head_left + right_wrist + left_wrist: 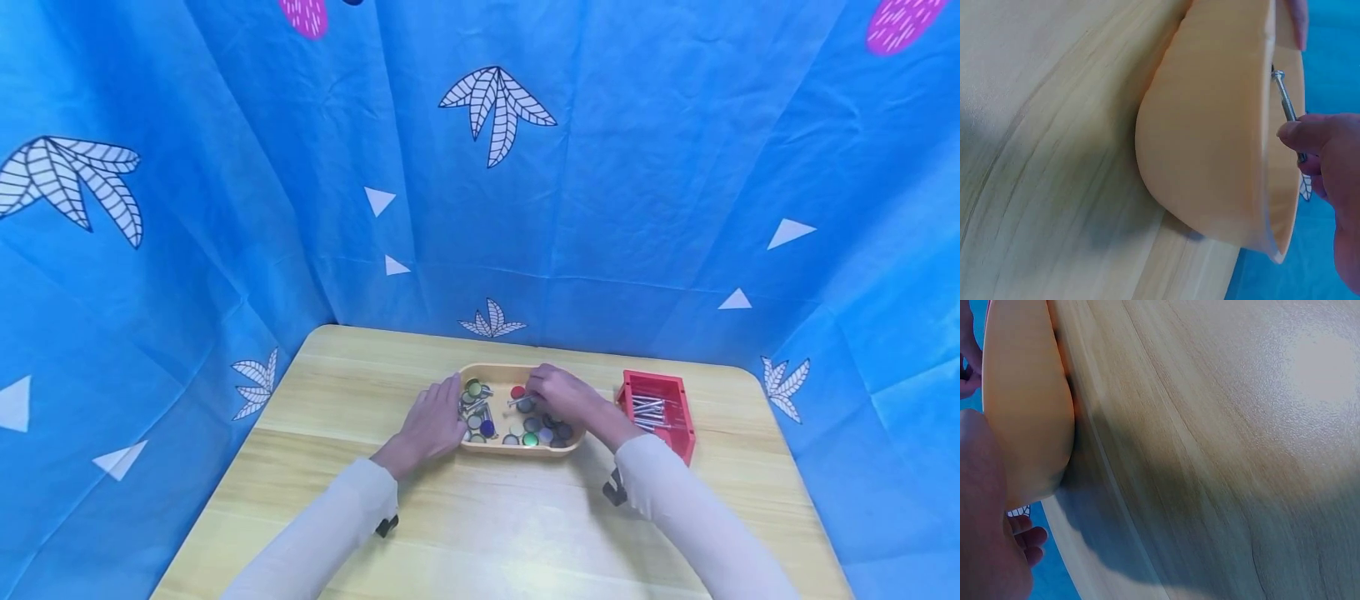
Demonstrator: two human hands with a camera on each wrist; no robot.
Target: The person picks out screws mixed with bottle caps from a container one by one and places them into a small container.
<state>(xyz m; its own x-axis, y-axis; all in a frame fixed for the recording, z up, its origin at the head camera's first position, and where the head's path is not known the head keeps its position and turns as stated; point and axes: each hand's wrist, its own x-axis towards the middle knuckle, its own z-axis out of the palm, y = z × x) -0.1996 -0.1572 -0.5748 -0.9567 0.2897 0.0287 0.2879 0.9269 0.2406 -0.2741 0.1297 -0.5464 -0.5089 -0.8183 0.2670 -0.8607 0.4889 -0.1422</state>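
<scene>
A shallow tan plastic tray (517,450) lies on the table, holding several bottle caps (531,438) in green, red, blue and grey, with loose metal bolts (476,405) among them on its left side. My left hand (435,418) grips the tray's left end, its thumb at the rim in the left wrist view and its fingertips (1034,537) beyond the end wall. Over the tray's right part, my right hand (558,392) pinches a silver bolt (1286,100) between thumb and fingers. That bolt slants above the tray floor, its head pointing away from the hand.
Right of the tray, partly behind my right forearm, stands a red open bin (686,417) with several long bolts (648,412) inside. The light wood table (480,533) reaches back to a blue patterned cloth (600,208), which hangs around its back and sides.
</scene>
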